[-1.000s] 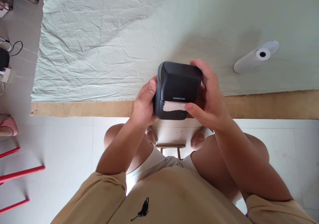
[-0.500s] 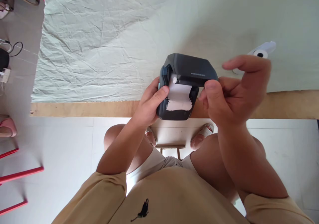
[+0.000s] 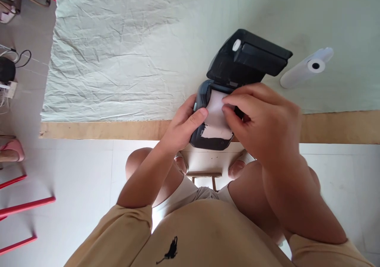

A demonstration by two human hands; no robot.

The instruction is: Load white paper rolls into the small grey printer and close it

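Observation:
A dark portable thermal printer (image 3: 208, 138) is tilted at the table's front edge, its lid (image 3: 249, 57) swung up and away from me. A small white roller end shows on the lid. My left hand (image 3: 184, 124) grips the printer's left side, thumb along its rim. Inside lies a white paper roll (image 3: 216, 108), a ragged-edged strip of it reaching over the front of the body. The thumb and forefinger of my right hand (image 3: 264, 120) pinch at the paper's right edge; the fingers behind are partly hidden.
A loose white paper roll (image 3: 301, 71) lies on the green cloth (image 3: 124, 49) to the right. The table's wooden edge (image 3: 103, 129) runs in front of me. Red metal bars (image 3: 28, 207), a cable and a pink stool are at the left on the floor.
The printer's lid has swung from partly lowered to wide open. My right hand has let go of the lid and moved left onto the paper. My left hand keeps its grip.

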